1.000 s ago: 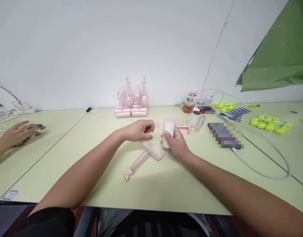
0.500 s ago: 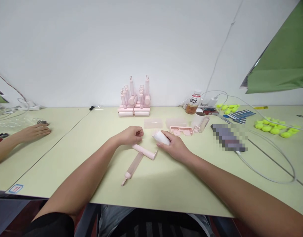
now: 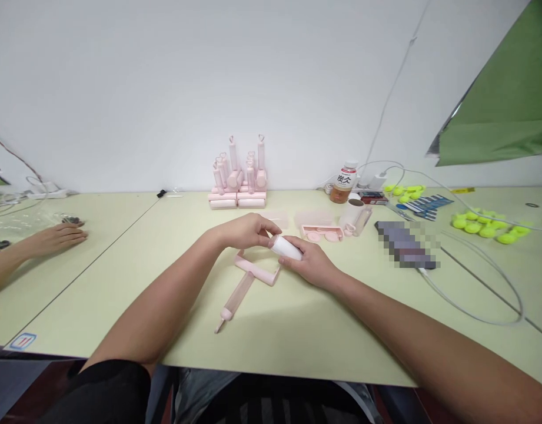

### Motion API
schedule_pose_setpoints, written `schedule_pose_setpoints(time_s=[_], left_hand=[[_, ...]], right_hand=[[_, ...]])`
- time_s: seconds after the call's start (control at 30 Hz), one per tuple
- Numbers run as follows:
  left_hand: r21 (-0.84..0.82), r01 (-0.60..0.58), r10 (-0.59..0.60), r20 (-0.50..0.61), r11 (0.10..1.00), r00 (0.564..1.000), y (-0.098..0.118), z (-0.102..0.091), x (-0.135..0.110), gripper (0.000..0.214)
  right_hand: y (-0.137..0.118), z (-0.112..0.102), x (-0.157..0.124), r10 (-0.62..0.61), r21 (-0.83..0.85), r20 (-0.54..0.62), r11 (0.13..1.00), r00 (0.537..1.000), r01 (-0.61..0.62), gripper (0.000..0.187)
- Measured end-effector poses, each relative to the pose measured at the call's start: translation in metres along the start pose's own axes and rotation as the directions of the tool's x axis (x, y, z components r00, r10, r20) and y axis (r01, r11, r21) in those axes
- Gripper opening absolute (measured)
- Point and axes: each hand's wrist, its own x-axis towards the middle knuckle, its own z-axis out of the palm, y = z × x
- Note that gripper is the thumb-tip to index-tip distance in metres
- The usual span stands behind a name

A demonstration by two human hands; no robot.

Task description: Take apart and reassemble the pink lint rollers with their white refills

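My right hand (image 3: 312,261) is wrapped around a white lint roll (image 3: 285,248), holding it tilted above the table. At the roll's far left end, the fingers of my left hand (image 3: 248,231) close on its rim; whether a small part sits between them is hidden. Below my hands lies a pink lint roller handle (image 3: 238,294), its frame (image 3: 258,272) bare, with the grip pointing toward me. Just behind the roll is an open pink case (image 3: 322,231) with round parts inside, beside clear pink covers (image 3: 313,218).
Assembled pink lint rollers (image 3: 238,176) stand in a cluster by the wall. To the right are a drink bottle (image 3: 343,182), another white roll (image 3: 352,213), a phone (image 3: 403,244) with a cable, and several yellow-green items (image 3: 486,224). Another person's hand (image 3: 59,237) rests at far left.
My left hand has moved right and up from over the handle's frame to the end of the lint roll. The right hand still holds the roll in nearly the same place.
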Motion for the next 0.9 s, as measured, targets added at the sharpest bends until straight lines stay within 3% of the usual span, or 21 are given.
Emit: schedule_pose_setpoints(time_s=[0.27,0.47,0.63,0.8,0.9], left_hand=[[0.015,-0.02,0.02,-0.032,1.0,0.999,-0.001,0.007,-0.003,0.032],[-0.154,-0.107,0.09,-0.114,0.982,0.989,-0.02,0.01,0.005,0.028],[-0.284,0.017,-0.05,-0.11,0.959,0.993,-0.038,0.007,0.009,0.023],[-0.165,0.092,-0.109,-0.097,0.982,0.989,-0.039,0.011,0.009,0.014],[0.015,0.15,-0.148,-0.117,0.989,0.982,-0.036,0.022,0.013,0.009]], right_hand=[[0.001,0.0,0.001,0.005,-0.009,0.008,1.0,1.0,-0.005,0.044],[0.007,0.0,0.003,0.019,0.005,-0.013,1.0,1.0,-0.019,0.043],[0.008,0.0,0.005,0.042,0.026,-0.063,0.999,0.997,-0.04,0.042],[0.007,-0.001,0.007,0.103,0.041,-0.148,0.994,0.984,-0.098,0.037],[0.008,-0.001,0.007,0.13,0.08,-0.166,0.99,0.978,-0.118,0.035]])
